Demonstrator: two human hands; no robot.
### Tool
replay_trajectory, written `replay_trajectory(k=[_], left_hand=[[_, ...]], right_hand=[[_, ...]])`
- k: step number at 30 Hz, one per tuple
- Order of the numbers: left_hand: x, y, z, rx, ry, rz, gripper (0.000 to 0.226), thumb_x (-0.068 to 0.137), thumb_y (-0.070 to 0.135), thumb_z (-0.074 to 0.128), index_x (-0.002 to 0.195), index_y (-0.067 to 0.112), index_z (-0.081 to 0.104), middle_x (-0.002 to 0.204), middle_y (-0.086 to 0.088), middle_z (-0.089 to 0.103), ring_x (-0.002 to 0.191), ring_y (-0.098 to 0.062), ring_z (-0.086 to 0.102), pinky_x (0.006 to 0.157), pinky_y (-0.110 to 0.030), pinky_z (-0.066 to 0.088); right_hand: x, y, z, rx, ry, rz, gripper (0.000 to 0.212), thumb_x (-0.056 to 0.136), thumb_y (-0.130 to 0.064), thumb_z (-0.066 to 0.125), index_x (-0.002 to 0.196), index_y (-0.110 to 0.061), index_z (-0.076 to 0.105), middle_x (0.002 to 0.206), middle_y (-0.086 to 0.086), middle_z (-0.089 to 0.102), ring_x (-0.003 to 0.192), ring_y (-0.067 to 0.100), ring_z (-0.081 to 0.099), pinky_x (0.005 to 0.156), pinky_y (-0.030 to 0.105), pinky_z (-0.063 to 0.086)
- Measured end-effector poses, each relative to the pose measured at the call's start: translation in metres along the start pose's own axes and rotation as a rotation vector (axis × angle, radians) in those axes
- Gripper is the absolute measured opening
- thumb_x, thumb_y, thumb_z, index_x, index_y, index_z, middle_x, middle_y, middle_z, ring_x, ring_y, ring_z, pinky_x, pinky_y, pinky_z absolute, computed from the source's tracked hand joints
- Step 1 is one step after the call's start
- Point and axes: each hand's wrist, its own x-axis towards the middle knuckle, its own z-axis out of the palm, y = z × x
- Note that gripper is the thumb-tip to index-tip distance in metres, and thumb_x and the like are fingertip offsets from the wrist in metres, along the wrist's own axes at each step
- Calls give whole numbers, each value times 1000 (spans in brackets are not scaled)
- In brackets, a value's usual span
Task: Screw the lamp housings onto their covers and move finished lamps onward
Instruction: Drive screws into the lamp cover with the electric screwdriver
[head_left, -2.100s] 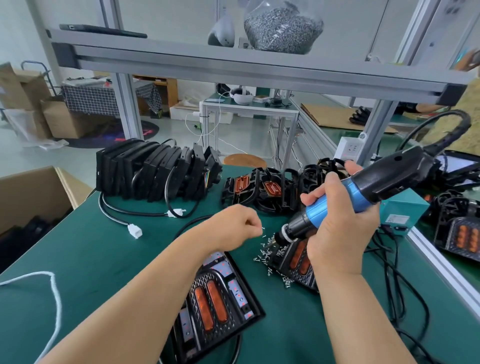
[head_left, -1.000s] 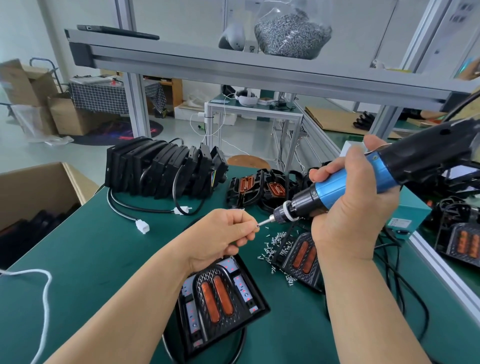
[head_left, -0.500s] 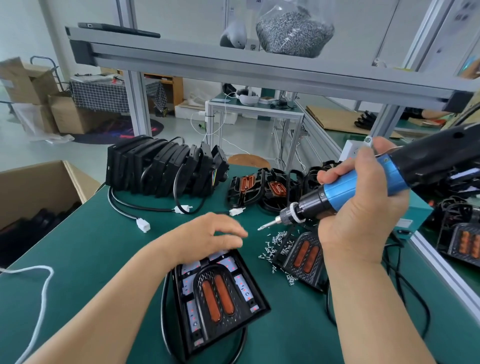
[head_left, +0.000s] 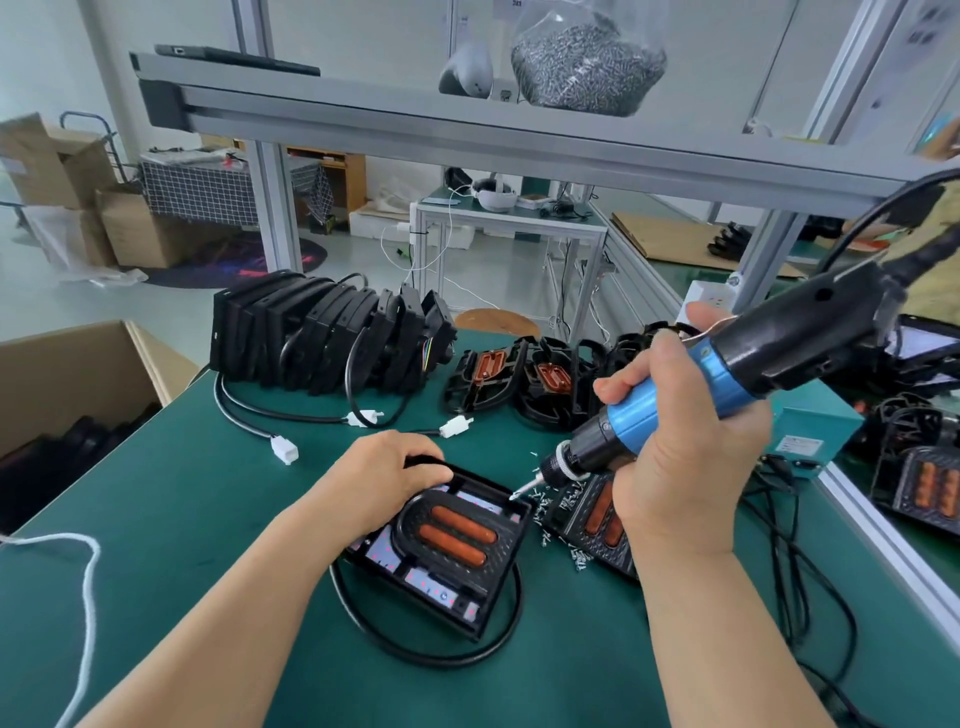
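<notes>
Fingers (head_left: 425, 468) of the left hand (head_left: 387, 483) curl over the far edge of the lamp (head_left: 452, 545) on the green table (head_left: 182, 519), while the right hand (head_left: 691, 467) grips the screwdriver (head_left: 649, 410), bit at the lamp's corner.

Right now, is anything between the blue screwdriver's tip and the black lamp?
Nothing visible. The blue electric screwdriver has its bit at the far right corner of the black square lamp housing; the left hand holds the far left edge.
</notes>
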Motion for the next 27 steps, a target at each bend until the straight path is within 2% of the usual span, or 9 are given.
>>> replay_trajectory(k=[3, 7, 11, 16, 21, 23, 27], left_hand=[[-1, -3, 1, -11, 33, -42, 6, 83, 45, 72, 78, 44, 68, 78, 15, 69, 74, -7, 64, 63, -24, 47], [-1, -4, 4, 3, 41, -56, 5, 83, 47, 71, 80, 45, 68, 78, 13, 69, 73, -10, 65, 67, -27, 52], [0, -4, 3, 23, 38, -62, 5, 83, 49, 70, 81, 45, 67, 76, 14, 68, 69, -8, 64, 59, -23, 48], [1, -4, 3, 54, 42, -61, 6, 84, 50, 69, 81, 45, 67, 75, 15, 67, 65, -5, 61, 56, -22, 42], [2, -7, 3, 63, 38, -49, 5, 83, 52, 68, 83, 49, 64, 75, 15, 67, 59, -3, 61, 54, -22, 46], [2, -8, 3, 68, 37, -45, 5, 83, 53, 67, 84, 50, 64, 75, 13, 67, 61, -6, 63, 56, -23, 50], [4, -10, 5, 58, 35, -40, 5, 83, 53, 68, 82, 50, 63, 80, 13, 66, 68, -10, 65, 64, -30, 54]], right_hand=[[-3, 3, 2, -41, -9, -1, 25, 83, -22, 68, 107, -23, 61, 61, 1, 58, 54, 22, 58, 62, 33, 52], [-9, 8, 3, -77, -3, 8, 26, 82, -22, 68, 106, -20, 59, 64, 4, 58, 54, 21, 60, 59, 31, 53], [-14, 13, 4, -100, -19, 22, 25, 84, -17, 68, 108, -19, 59, 65, 6, 58, 54, 18, 60, 58, 28, 54], [-15, 16, 4, -113, -20, 44, 24, 87, -9, 64, 109, -16, 57, 64, 5, 57, 53, 15, 60, 53, 25, 52], [-14, 17, 5, -123, -38, 42, 26, 85, -15, 67, 109, -17, 57, 63, 2, 59, 55, 15, 61, 59, 27, 54], [-15, 17, 6, -119, -41, 55, 27, 82, -21, 68, 107, -19, 58, 66, 5, 60, 55, 15, 61, 60, 27, 55], [-17, 18, 9, -146, -75, 56, 23, 85, -12, 67, 106, -16, 58, 65, 3, 60, 54, 12, 61, 58, 23, 53]])
